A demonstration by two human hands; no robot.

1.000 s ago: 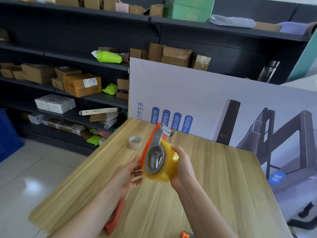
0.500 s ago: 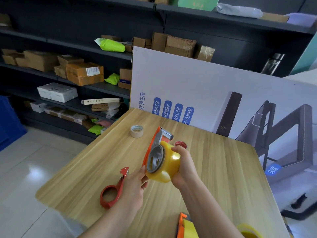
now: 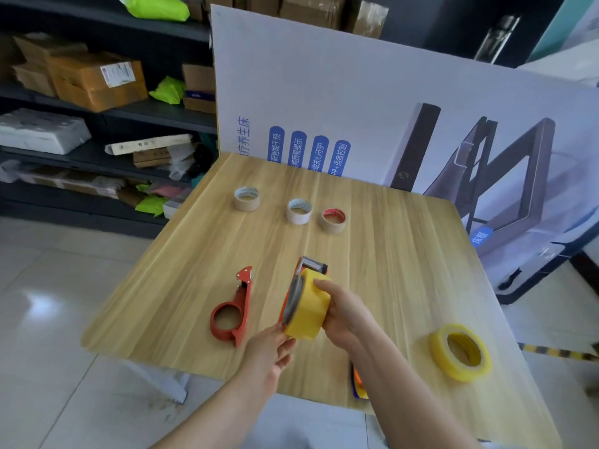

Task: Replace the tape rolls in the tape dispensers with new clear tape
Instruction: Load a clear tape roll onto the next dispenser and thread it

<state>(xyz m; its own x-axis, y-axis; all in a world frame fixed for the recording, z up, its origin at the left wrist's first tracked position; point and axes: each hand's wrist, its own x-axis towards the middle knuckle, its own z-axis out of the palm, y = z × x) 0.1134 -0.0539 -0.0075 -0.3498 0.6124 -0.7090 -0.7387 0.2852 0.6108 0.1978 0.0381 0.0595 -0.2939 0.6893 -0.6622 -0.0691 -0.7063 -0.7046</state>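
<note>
**Now lower, roll held in both hands**

Only the board (image 3: 356, 92) bears writing: "养生床" and, on one blue pill, "语音控制" (the other pills are too blurred to trust). Against half a second ago, the dispenser (image 3: 311, 265) sits lower over the table (image 3: 405, 254). Three small rolls (image 3: 299, 211) and a spare roll (image 3: 460, 351) now show. The red dispenser (image 3: 231, 311) lies left of the hands. The right hand (image 3: 343, 314) grips the yellow roll (image 3: 308, 307) on the dispenser, and the left hand (image 3: 267, 351) pinches its lower edge.

Wood-grain table (image 3: 389, 254) — matt; glossy tape roll (image 3: 309, 311); shiny floor tiles (image 3: 48, 303).
</note>
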